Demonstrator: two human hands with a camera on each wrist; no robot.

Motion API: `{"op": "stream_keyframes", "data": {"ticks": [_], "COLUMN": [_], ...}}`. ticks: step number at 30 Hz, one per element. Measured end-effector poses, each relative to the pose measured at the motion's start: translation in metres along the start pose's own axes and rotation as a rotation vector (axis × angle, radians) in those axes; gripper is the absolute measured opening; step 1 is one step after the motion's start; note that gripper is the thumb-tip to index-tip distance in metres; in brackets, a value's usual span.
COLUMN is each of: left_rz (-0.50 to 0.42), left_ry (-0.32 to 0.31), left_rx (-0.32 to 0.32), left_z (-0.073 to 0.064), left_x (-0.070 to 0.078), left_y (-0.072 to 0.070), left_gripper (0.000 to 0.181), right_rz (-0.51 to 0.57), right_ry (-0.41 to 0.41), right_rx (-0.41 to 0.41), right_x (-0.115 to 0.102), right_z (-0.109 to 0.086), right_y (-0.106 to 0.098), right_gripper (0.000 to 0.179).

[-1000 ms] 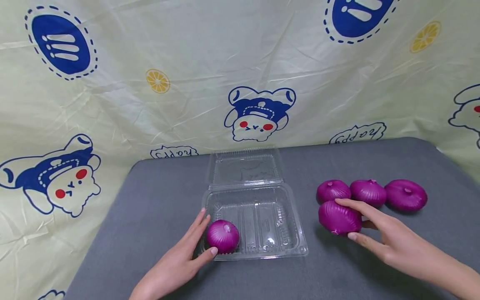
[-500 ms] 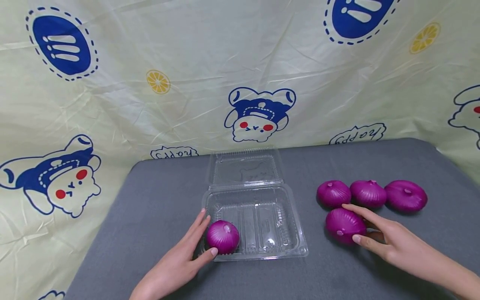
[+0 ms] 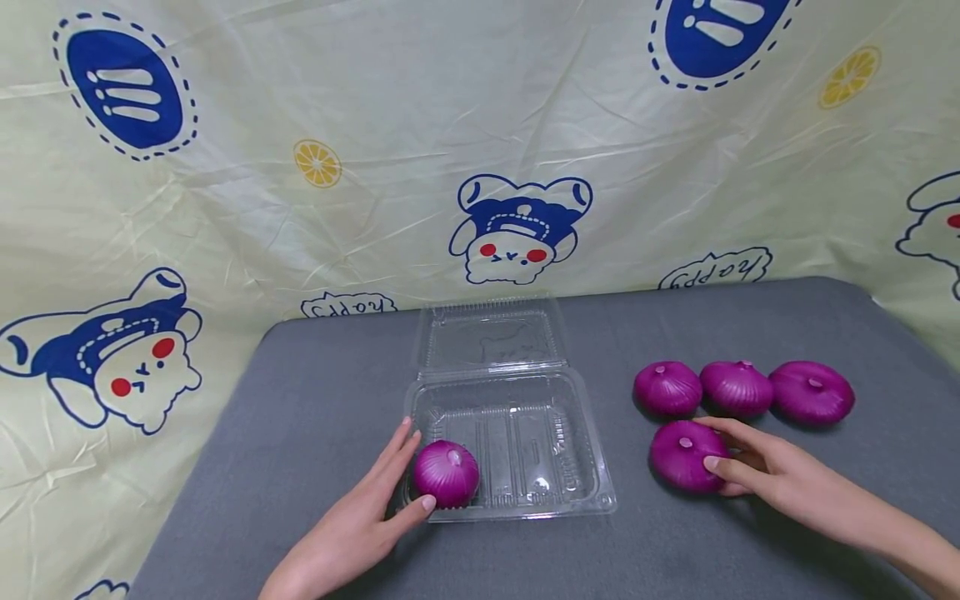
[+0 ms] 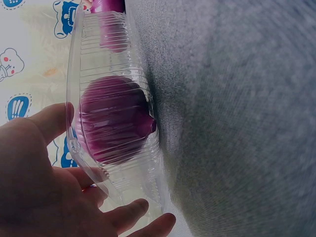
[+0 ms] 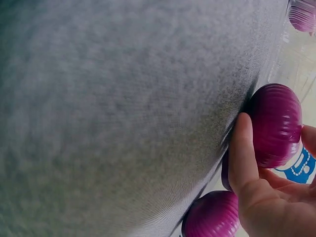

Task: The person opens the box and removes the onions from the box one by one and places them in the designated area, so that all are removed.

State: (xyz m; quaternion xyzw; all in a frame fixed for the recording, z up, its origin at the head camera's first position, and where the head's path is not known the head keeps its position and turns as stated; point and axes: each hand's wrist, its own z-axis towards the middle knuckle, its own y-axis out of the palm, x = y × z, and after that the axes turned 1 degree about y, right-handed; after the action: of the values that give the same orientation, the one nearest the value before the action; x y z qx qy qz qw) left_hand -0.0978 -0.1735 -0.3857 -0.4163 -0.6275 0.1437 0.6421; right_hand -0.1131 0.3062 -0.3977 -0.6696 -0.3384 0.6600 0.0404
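Note:
My left hand [image 3: 348,525] rests at the near left corner of a clear plastic clamshell box [image 3: 525,450], thumb and fingers spread and touching its rim. Inside that corner sits one purple-red onion [image 3: 446,473]; through the box wall in the left wrist view the onion [image 4: 116,123] shows its pointed end towards the table. Right of the box, my right hand [image 3: 783,479] grips another purple onion [image 3: 684,457], low at the table surface, its stem end facing up. In the right wrist view fingers and thumb lie against opposite sides of this onion [image 5: 279,123].
Behind the gripped onion, a left onion [image 3: 667,388], a middle onion [image 3: 737,387] and a right, flatter onion [image 3: 812,392] stand in a row. The box's lid [image 3: 491,333] lies folded back. A grey cloth [image 3: 330,400] covers the table; a printed curtain [image 3: 390,100] hangs behind.
My right hand has brought its onion slightly towards me and down to the table, turning it so the stem end faces up. The left hand and box have stayed put.

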Motion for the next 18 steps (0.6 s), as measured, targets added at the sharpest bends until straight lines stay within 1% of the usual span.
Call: {"op": "stream_keyframes", "data": {"ticks": [3, 5, 9, 12, 18], "left_rz": [0.005, 0.007, 0.003, -0.001, 0.009], "left_ry": [-0.018, -0.022, -0.004, 0.011, 0.015], "left_rx": [-0.003, -0.006, 0.002, 0.008, 0.013], "left_z": [0.0002, 0.0005, -0.0005, -0.0014, -0.0019], "left_x": [-0.0007, -0.0005, 0.0001, 0.0007, 0.0011], "left_y": [0.0002, 0.0004, 0.0006, 0.0005, 0.0005], "left_gripper": [0.082, 0.082, 0.081, 0.08, 0.08], "right_rz": [-0.017, -0.025, -0.057, -0.09, -0.185], "right_ry": [0.023, 0.011, 0.001, 0.017, 0.031], "right_rx": [-0.005, 0.005, 0.027, 0.053, 0.11], "right_x": [-0.0009, -0.0014, -0.0029, -0.0045, -0.0086], "right_z": [0.0016, 0.0012, -0.0004, -0.002, -0.0063], "right_y": [0.0002, 0.0007, 0.0007, 0.0005, 0.0005], "right_gripper": [0.055, 0.055, 0.055, 0.057, 0.056]}}
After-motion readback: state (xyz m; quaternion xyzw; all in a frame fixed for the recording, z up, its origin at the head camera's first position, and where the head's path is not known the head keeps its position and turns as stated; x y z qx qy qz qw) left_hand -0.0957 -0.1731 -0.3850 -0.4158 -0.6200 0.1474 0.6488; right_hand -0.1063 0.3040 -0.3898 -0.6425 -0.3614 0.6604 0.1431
